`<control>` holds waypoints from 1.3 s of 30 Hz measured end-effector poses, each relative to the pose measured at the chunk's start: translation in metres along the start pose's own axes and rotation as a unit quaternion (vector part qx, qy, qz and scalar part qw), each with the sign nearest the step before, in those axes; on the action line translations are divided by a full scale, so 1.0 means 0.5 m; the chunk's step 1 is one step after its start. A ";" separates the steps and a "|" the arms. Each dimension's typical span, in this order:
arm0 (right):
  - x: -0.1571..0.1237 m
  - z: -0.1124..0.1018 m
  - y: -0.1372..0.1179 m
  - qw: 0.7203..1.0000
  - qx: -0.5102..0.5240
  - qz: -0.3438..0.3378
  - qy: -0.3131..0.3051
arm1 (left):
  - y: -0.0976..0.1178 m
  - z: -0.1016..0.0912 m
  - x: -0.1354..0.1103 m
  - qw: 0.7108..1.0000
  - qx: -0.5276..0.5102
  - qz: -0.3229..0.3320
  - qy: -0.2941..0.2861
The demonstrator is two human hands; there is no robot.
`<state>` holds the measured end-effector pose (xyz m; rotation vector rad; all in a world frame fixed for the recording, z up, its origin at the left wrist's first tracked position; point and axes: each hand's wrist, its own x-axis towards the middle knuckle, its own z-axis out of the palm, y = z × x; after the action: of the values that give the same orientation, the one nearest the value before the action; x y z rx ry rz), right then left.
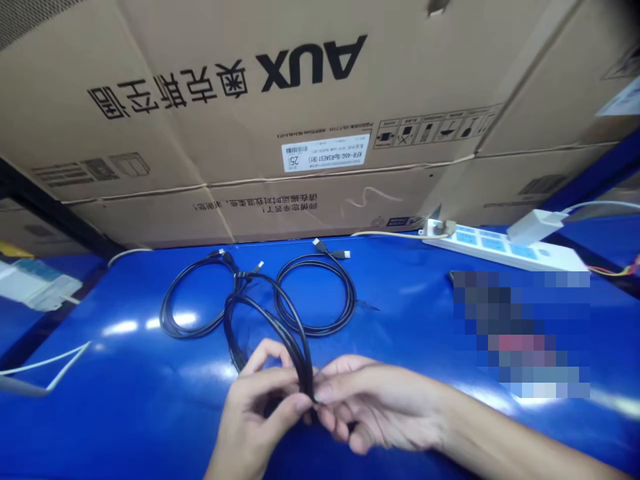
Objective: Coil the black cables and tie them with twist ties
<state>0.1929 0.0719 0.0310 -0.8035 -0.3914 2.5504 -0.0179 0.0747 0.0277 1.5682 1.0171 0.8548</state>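
A looped black cable [296, 333] is held up over the front of the blue surface. My left hand [265, 400] is closed around its bundled strands, thumb in front. The fingertips of my right hand [370, 403] pinch at the same bundle from the right; whether they grip the cable itself or a small tie on it is hidden. Behind them lie two more coiled black cables: a left coil [167, 303] and a right coil [351, 300], the latter with light-coloured plug ends [342, 254] at its top. The held loop partly overlaps both coils.
A large cardboard box [200, 147] with upside-down print walls off the back. At the back right lies a white power strip [495, 245] with a white adapter [536, 225] plugged in. A blurred-out object [520, 333] sits at right; a white cord [65, 367] at left.
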 end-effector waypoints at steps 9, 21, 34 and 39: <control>-0.004 0.027 0.014 0.992 -0.008 -0.111 0.052 | 0.010 0.010 -0.006 0.996 0.032 -0.005 0.080; 0.007 0.018 0.029 0.842 -0.346 -0.378 0.169 | 0.020 0.026 -0.006 0.987 -0.025 -0.060 0.146; -0.016 0.006 0.020 0.522 -0.639 -0.554 0.112 | -0.012 0.020 -0.003 0.988 -0.111 -0.045 0.100; -0.004 0.012 0.017 0.734 -0.478 -0.471 0.105 | -0.017 0.005 -0.002 0.989 -0.117 -0.055 0.067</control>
<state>0.1880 0.0626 0.0334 -0.8522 -1.6113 1.1661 -0.0174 0.0739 0.0186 1.2603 1.0481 0.9762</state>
